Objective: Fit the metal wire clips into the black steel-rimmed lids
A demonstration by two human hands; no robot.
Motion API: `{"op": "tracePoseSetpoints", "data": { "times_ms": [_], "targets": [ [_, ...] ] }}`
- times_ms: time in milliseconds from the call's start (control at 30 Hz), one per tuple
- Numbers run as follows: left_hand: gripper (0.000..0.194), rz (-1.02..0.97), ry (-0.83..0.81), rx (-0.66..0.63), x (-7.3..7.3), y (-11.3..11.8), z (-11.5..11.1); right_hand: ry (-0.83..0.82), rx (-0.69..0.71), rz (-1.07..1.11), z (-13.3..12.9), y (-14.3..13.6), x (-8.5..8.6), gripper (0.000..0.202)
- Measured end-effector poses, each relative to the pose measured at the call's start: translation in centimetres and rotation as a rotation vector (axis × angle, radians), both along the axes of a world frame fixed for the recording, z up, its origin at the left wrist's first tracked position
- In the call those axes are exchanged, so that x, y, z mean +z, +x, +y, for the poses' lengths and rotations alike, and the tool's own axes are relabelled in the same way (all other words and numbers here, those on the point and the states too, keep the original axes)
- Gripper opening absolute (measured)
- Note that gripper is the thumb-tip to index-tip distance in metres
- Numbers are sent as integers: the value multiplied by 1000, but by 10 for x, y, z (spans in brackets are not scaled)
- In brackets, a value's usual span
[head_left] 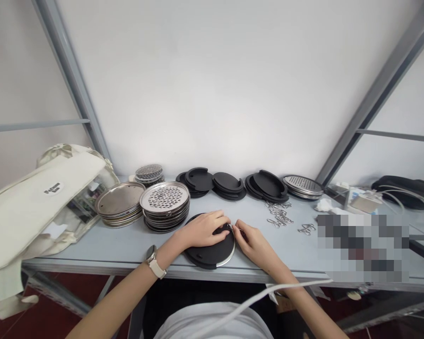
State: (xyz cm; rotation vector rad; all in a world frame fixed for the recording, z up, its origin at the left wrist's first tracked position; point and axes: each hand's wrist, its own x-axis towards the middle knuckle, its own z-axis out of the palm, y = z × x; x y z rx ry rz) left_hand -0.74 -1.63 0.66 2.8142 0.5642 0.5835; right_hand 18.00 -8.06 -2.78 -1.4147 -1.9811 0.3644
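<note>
A round black holder (207,256) lies near the table's front edge, with the bright rim of a metal disc (229,256) showing along its right side. My left hand (207,229), a watch on its wrist, rests across the top of the holder, its fingers bent over the right part and gripping there. At the holder's upper right edge, my right hand (250,242) pinches a small silvery metal piece (229,227) between thumb and forefinger. The fingers hide most of that piece. Several small metal wire clips (279,214) lie to the right of my hands.
Stacked metal grater discs (165,200) and plain metal discs (120,200) stand at left. Black holders (199,179) line the wall, with more grater discs (304,184) at right. A cream bag (49,193) leans at far left; a white cable (261,295) crosses the front.
</note>
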Motion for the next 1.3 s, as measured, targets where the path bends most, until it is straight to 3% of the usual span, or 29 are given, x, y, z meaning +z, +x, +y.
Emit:
{"op": "tracePoseSetpoints", "data": {
  "times_ms": [867, 1300],
  "targets": [
    [10, 35, 17, 14, 2, 1, -1, -17, 27, -7, 2, 2, 0, 23],
    [25, 33, -5, 1, 1, 0, -1, -27, 25, -17, 2, 2, 0, 25]
  ]
}}
